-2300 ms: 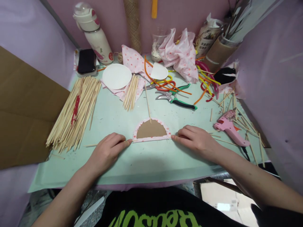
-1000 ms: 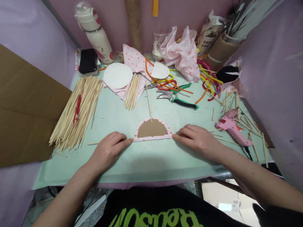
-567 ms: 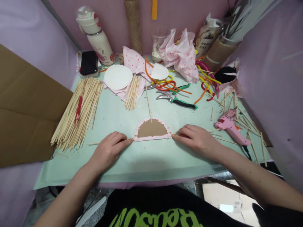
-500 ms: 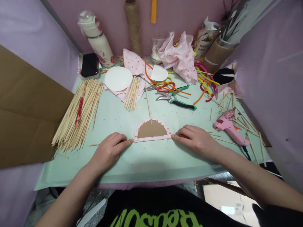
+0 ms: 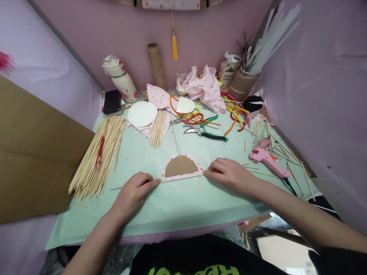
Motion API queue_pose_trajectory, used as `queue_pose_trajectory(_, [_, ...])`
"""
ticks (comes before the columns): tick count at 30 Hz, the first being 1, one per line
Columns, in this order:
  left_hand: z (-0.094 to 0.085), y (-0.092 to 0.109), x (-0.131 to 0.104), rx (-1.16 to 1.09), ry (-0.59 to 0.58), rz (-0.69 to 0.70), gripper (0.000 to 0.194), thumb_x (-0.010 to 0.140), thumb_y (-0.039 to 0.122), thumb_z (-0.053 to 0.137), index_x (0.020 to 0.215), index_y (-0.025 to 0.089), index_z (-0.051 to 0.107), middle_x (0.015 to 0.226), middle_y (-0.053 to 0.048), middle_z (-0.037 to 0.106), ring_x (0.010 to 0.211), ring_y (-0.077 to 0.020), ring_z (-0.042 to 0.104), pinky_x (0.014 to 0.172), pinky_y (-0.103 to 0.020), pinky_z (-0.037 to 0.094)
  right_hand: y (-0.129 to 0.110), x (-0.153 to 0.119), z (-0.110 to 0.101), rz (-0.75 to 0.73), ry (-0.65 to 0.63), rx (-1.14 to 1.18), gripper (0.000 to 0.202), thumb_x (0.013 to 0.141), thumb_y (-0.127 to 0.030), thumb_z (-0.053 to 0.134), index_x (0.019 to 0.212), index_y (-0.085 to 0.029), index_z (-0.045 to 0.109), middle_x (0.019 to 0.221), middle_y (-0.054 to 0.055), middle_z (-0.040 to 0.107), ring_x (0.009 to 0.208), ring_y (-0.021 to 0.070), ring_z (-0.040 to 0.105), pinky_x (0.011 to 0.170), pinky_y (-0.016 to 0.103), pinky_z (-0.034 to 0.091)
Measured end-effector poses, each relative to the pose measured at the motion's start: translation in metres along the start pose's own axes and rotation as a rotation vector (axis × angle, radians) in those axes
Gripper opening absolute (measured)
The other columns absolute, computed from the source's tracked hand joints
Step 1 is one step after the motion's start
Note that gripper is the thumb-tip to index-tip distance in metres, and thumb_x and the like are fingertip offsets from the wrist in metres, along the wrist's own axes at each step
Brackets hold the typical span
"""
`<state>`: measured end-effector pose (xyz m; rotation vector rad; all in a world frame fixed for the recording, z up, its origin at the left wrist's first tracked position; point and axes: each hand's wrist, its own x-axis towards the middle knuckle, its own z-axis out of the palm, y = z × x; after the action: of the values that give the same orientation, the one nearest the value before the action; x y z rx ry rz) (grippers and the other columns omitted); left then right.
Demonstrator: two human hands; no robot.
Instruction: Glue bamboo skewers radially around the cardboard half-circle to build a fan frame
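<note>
A brown cardboard semicircle (image 5: 181, 167) edged with pink dotted fabric lies flat on the table, its straight side towards me. My left hand (image 5: 137, 191) has its fingers pressed together, thumb and index tips at the left corner. A thin stick (image 5: 116, 188) sticks out on the far side of that hand; its covered part is hidden. My right hand (image 5: 226, 173), fingers curled, presses its fingertips on the right corner. One bamboo stick (image 5: 175, 138) points away from me, its near end on the semicircle's curved top.
A big bundle of bamboo sticks (image 5: 97, 160) lies left, beside a cardboard sheet (image 5: 37, 149). Behind are a smaller stick bundle (image 5: 157, 129), a white paper disc (image 5: 142, 114), green-handled pruning shears (image 5: 206, 133) and a bottle (image 5: 120, 80). A pink glue gun (image 5: 268, 156) and loose sticks lie right.
The camera view has tilted up, showing more of the back wall and a hanging tassel. Both hands stay at the corners of the semicircle.
</note>
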<state>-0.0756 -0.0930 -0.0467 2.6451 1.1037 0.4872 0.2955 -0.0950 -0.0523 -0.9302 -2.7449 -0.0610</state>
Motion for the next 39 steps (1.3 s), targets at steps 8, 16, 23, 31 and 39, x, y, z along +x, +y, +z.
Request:
queue_pose_trajectory(8, [-0.004, 0.002, 0.0, 0.118, -0.055, -0.032, 0.034, 0.1, 0.021, 0.039, 0.113, 0.023, 0.07, 0.096, -0.006, 0.066, 0.088, -0.0211, 0.057, 0.077, -0.034, 0.045, -0.003, -0.003, 0.0, 0.043, -0.015, -0.009, 0.032, 0.1, -0.014, 0.037, 0.118, -0.018, 0.063, 0.096, 0.008, 0.065, 0.085, 0.0188, 0.053, 0.069, 0.03, 0.039])
queue_pose_trajectory(16, [-0.015, 0.005, -0.002, 0.134, 0.042, -0.058, 0.029, 0.098, 0.019, 0.044, 0.119, 0.023, 0.064, 0.104, -0.008, 0.066, 0.095, -0.0214, 0.059, 0.082, -0.036, 0.047, -0.009, -0.004, -0.005, 0.109, 0.112, 0.022, 0.031, 0.099, -0.015, 0.039, 0.116, -0.017, 0.066, 0.108, 0.011, 0.067, 0.1, 0.0226, 0.055, 0.083, 0.037, 0.044])
queue_pose_trajectory(23, [-0.045, 0.004, 0.06, 0.074, 0.111, -0.432, 0.027, 0.095, 0.035, 0.049, 0.112, 0.017, 0.06, 0.111, -0.01, 0.064, 0.09, -0.0214, 0.066, 0.08, -0.036, 0.054, -0.014, 0.011, 0.0, 0.167, 0.299, 0.039, 0.028, 0.095, -0.012, 0.045, 0.111, -0.018, 0.068, 0.104, 0.013, 0.068, 0.095, 0.0227, 0.059, 0.081, 0.039, 0.048])
queue_pose_trajectory(31, [-0.034, -0.017, 0.172, 0.21, -0.171, -0.726, 0.029, 0.09, 0.027, 0.058, 0.111, 0.008, 0.064, 0.109, -0.016, 0.068, 0.103, -0.0258, 0.065, 0.089, -0.037, 0.051, -0.013, 0.009, 0.01, 0.15, 0.43, 0.032, 0.03, 0.09, -0.005, 0.048, 0.11, -0.018, 0.065, 0.103, 0.014, 0.068, 0.095, 0.0233, 0.062, 0.077, 0.039, 0.053])
queue_pose_trajectory(39, [-0.012, -0.026, 0.198, 0.296, -0.218, -0.935, 0.038, 0.093, 0.036, 0.061, 0.125, 0.016, 0.056, 0.125, -0.011, 0.059, 0.106, -0.0235, 0.062, 0.088, -0.045, 0.054, -0.009, 0.006, 0.011, 0.127, 0.436, 0.041, 0.031, 0.089, -0.004, 0.045, 0.109, -0.018, 0.065, 0.104, 0.015, 0.066, 0.096, 0.0243, 0.063, 0.075, 0.039, 0.057])
